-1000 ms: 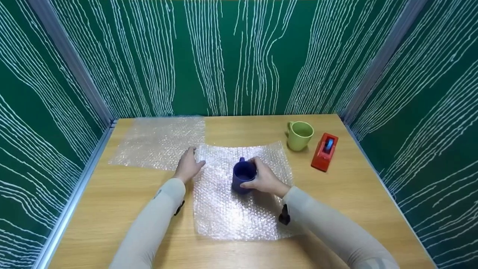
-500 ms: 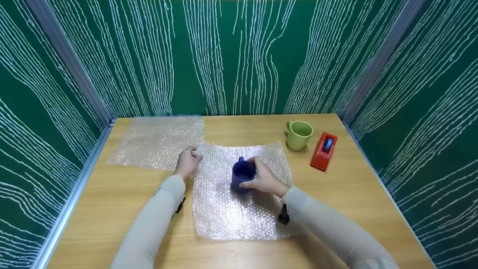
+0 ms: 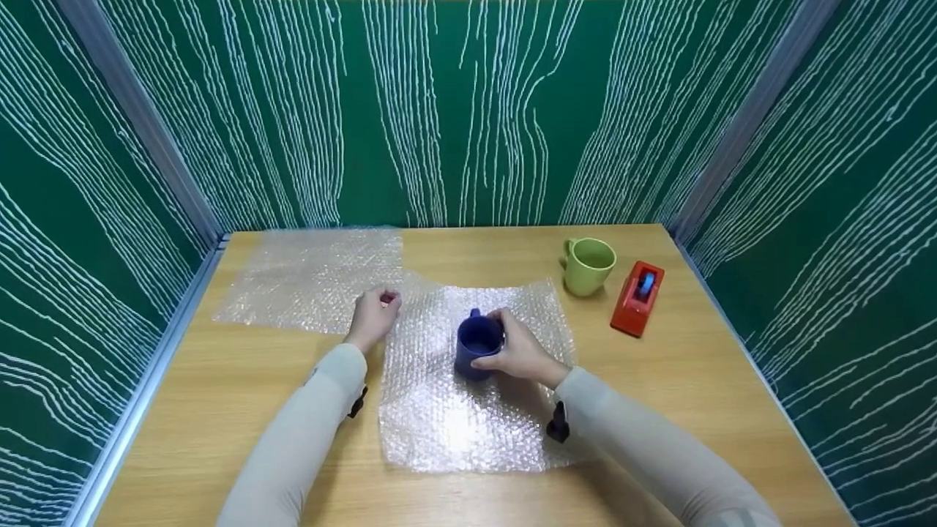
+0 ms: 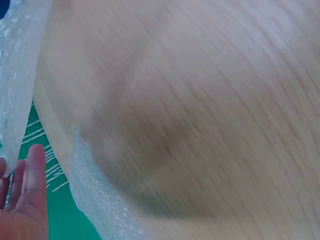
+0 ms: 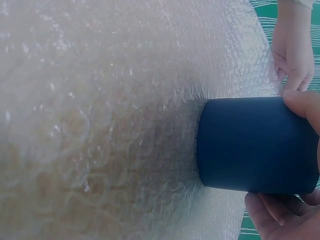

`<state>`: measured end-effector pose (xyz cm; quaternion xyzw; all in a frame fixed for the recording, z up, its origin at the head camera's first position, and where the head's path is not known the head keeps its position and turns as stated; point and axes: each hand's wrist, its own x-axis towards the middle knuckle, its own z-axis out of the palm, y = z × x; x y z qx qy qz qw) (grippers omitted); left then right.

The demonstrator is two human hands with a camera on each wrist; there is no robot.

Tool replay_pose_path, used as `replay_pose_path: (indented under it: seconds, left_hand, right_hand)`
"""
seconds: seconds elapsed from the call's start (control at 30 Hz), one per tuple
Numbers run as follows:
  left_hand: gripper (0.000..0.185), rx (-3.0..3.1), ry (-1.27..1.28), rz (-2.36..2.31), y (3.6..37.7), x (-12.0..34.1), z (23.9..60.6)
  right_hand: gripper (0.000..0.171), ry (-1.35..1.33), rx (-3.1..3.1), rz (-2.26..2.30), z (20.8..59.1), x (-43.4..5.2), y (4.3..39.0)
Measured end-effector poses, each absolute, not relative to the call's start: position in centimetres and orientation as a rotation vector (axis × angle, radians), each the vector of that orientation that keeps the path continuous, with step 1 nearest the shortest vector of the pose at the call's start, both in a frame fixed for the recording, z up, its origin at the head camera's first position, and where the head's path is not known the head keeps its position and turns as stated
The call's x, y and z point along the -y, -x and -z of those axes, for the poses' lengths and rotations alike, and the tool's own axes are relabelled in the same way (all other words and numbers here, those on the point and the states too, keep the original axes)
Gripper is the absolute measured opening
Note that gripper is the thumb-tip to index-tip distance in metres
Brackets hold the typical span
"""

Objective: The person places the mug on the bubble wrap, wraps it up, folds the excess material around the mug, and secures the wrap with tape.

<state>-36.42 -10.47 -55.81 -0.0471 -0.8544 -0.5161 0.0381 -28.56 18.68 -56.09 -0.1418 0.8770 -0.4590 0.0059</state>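
A dark blue mug (image 3: 468, 360) stands upright on a sheet of bubble wrap (image 3: 424, 428) in the middle of the table. My right hand (image 3: 523, 353) grips the mug from its right side, thumb on the near side and fingers on the far side; the right wrist view shows them on either side of the blue mug (image 5: 252, 145). My left hand (image 3: 373, 318) pinches the sheet's far left corner. In the left wrist view the bubble wrap (image 4: 20, 70) rises off the table towards the left hand (image 4: 25, 210), whose thumb is mostly cut off by the frame.
A second sheet of bubble wrap (image 3: 307, 274) lies flat at the back left, just beyond the left hand. A light green mug (image 3: 585, 274) stands at the back right, beside a red tape dispenser (image 3: 633, 307). Green walls with white lines (image 3: 490, 110) enclose the wooden table (image 3: 241, 410).
My left fingers have curled in from a spread pose and now pinch the corner of the bubble wrap, which has lifted. The right hand and blue mug have stayed put.
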Motion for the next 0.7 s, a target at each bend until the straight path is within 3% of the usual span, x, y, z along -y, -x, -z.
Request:
replay_pose_path:
  seconds: [0.43, 0.7]
  left_hand:
    - [0.012, 2.506, 0.261, 2.03, 34.5, 8.1, 53.4]
    - [0.012, 2.504, 0.424, 2.061, 33.3, 7.2, 52.3]
  right_hand:
    - [0.082, 0.402, -2.734, 1.438, 56.0, -18.5, 28.6]
    - [0.082, 0.416, -2.748, 1.449, 56.2, -18.5, 28.7]
